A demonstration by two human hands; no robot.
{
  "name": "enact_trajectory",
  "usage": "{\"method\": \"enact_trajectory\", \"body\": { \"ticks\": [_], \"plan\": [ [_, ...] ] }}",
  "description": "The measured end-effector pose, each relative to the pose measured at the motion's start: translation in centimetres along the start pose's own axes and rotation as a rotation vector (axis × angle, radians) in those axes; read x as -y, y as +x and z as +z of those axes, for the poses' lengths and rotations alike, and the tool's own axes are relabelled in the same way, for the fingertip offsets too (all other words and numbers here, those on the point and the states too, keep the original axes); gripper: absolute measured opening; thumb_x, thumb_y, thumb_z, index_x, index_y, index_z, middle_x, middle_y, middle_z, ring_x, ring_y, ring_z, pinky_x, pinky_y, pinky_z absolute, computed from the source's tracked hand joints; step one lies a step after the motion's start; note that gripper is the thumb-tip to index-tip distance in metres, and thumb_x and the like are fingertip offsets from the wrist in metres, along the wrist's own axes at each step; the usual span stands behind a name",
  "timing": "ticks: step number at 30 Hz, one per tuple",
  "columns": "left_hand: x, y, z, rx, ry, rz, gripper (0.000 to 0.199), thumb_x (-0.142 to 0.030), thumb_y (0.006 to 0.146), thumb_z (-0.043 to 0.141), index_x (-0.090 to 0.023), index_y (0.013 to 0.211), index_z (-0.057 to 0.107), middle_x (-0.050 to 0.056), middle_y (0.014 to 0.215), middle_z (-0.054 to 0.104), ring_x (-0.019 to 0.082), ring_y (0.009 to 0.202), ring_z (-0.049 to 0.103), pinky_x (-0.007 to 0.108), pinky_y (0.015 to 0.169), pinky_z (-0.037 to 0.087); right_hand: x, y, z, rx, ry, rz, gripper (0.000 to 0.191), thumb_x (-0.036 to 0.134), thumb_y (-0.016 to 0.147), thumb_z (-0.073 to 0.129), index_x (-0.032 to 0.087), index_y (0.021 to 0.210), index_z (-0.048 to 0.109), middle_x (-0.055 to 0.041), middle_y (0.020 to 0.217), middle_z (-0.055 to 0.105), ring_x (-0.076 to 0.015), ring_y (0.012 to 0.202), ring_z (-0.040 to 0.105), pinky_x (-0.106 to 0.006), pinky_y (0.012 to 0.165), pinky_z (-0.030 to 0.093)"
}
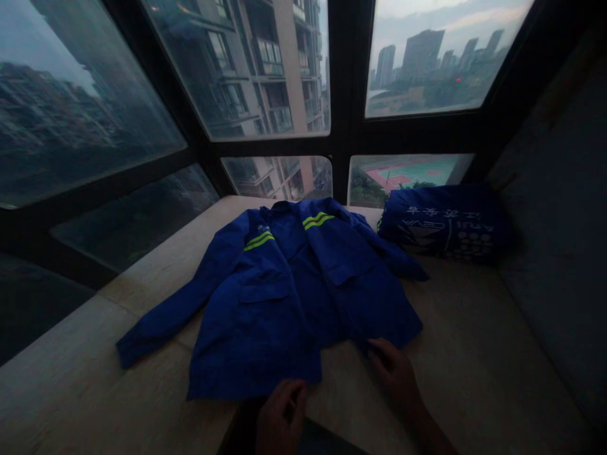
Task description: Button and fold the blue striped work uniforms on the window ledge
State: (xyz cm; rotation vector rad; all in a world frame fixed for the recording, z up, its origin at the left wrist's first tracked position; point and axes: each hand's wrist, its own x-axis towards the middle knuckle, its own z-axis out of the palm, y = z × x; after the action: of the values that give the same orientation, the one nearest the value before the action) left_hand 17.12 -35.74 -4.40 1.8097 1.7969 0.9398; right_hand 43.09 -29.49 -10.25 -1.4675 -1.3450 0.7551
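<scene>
Where the dark-framed window (270, 69) looks out on tall buildings (423, 54), a pale ledge (497, 328) runs beneath it, up to a dim wall (545, 253) at the right. In the middle of that ledge I have a blue jacket (265, 322) lying front up, its collar away from me, the two front panels parted so the inside shows between them. Near one sleeve, a folded blue bundle (441, 224) with pale print sits in the far right corner. My right hand (391, 370) pinches the lower front edge of the right-side panel. My left hand (282, 414) is curled at the hem of the other panel; whether its fingers grip the cloth, I cannot tell. Each panel has a pocket flap (263, 294) lying down, hiding whatever the pocket holds. Yellow-green stripes (318, 220) cross the chest.
</scene>
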Motion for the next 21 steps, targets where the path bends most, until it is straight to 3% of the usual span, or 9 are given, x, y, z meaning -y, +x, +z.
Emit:
{"method": "enact_trajectory", "body": {
  "ticks": [3,6,9,12,15,18,21],
  "plan": [
    [0.0,2.1,-0.8,-0.039,0.077,-0.033,0.029,-0.043,0.093,0.052,-0.024,0.093,0.074,0.005,0.092,0.076,0.021,0.085,0.072,0.031,0.076,0.059,0.5,-1.3,0.1,0.155,-0.071,-0.097,0.029,0.034,0.085,0.055,0.021,0.098,0.077,-0.0119,0.097,0.075,-0.0251,0.091,0.071,-0.037,0.082,0.056],
    [-0.9,5.7,-0.6,-0.015,0.178,-0.014,0.026,-0.036,0.094,0.051,-0.022,0.103,0.071,0.007,0.102,0.073,0.022,0.094,0.070,0.035,0.083,0.056,1.7,-1.5,0.2,0.301,-0.138,-0.143,0.029,0.025,0.086,0.051,0.021,0.101,0.075,-0.0106,0.097,0.073,-0.0229,0.092,0.068,-0.035,0.082,0.053],
    [-1.9,9.3,0.5,0.031,0.344,-0.013,0.029,-0.029,0.093,0.054,-0.017,0.117,0.065,0.011,0.114,0.067,0.024,0.103,0.066,0.037,0.091,0.052,3.1,-0.9,-0.2,0.410,-0.178,-0.142,0.025,0.027,0.090,0.050,0.021,0.097,0.074,-0.0084,0.094,0.071,-0.0213,0.090,0.065,-0.034,0.081,0.050],
    [-2.2,11.9,1.9,0.111,0.523,-0.042,0.033,-0.026,0.092,0.056,-0.015,0.122,0.060,0.012,0.115,0.063,0.025,0.103,0.064,0.035,0.088,0.050,4.2,-0.1,-0.9,0.505,-0.176,-0.133,0.032,0.036,0.097,0.048,0.021,0.084,0.073,-0.0070,0.092,0.069,-0.0196,0.090,0.065,-0.032,0.082,0.048],
    [-1.7,13.2,2.7,0.193,0.591,-0.076,0.024,-0.021,0.093,0.054,-0.015,0.114,0.062,0.012,0.109,0.065,0.024,0.101,0.064,0.032,0.084,0.048,5.1,1.2,-1.1,0.493,-0.208,-0.137,0.033,0.039,0.096,0.050,0.021,0.080,0.073,-0.0082,0.102,0.070,-0.0204,0.098,0.065,-0.032,0.087,0.048],
    [-1.2,13.5,2.7,0.236,0.549,-0.096,0.016,-0.017,0.093,0.050,-0.017,0.103,0.062,0.009,0.102,0.068,0.022,0.096,0.066,0.030,0.080,0.046,6.6,3.3,0.1,0.417,-0.240,-0.180,0.024,0.031,0.095,0.051,0.020,0.100,0.072,-0.0085,0.108,0.069,-0.0197,0.102,0.064,-0.031,0.091,0.047],
    [-0.9,13.5,2.1,0.230,0.487,-0.098,0.013,-0.016,0.093,0.051,-0.019,0.101,0.060,0.007,0.100,0.070,0.019,0.094,0.067,0.028,0.078,0.046,8.4,5.8,2.6,0.398,-0.320,-0.229,0.028,0.025,0.095,0.049,0.020,0.116,0.066,-0.0084,0.113,0.068,-0.0196,0.106,0.063,-0.030,0.093,0.047]
  ]
}}
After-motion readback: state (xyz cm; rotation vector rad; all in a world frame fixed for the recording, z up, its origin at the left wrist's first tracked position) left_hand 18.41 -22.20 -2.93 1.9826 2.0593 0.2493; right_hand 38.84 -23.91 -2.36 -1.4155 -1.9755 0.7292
